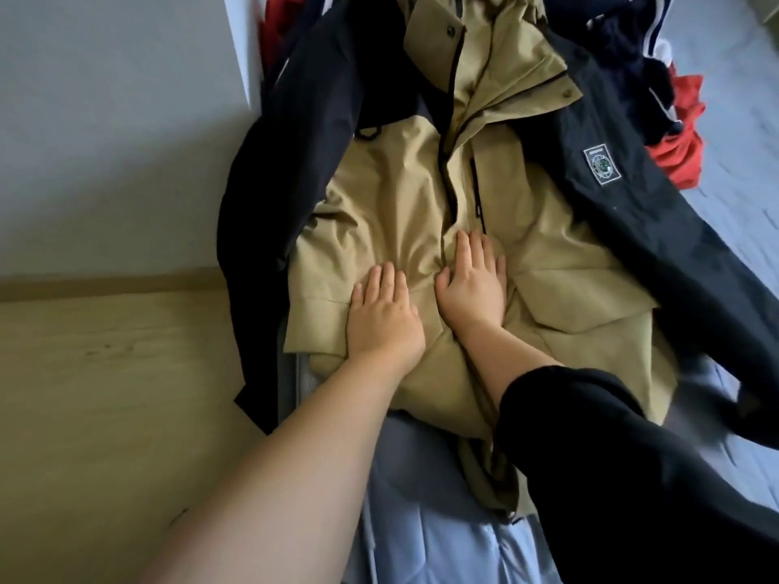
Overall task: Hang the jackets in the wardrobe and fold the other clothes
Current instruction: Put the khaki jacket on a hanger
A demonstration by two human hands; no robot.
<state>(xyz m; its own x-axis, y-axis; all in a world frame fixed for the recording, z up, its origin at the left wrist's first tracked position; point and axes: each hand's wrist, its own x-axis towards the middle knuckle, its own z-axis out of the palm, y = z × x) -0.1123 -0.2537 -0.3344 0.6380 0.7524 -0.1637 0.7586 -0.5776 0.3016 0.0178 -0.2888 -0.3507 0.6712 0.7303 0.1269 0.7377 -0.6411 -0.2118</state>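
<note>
A tan jacket with black sleeves (392, 196) lies spread front-up on the bed, its dark zipper running down the middle. My left hand (381, 318) presses flat on the tan cloth just left of the zipper. Right of the zipper, my right hand (474, 284) lies flat with straight fingers; its arm wears a black sleeve. One black sleeve of the jacket (624, 212), bearing a small green and white patch, stretches out to the right, and the other hangs off the bed's left edge.
The bed has a grey-blue sheet (425, 537). A heap of dark navy and red clothes (674, 115) lies at the back right, with more red cloth (274, 19) at the back left. A wooden floor (105, 394) and a white wall (118, 120) are on the left.
</note>
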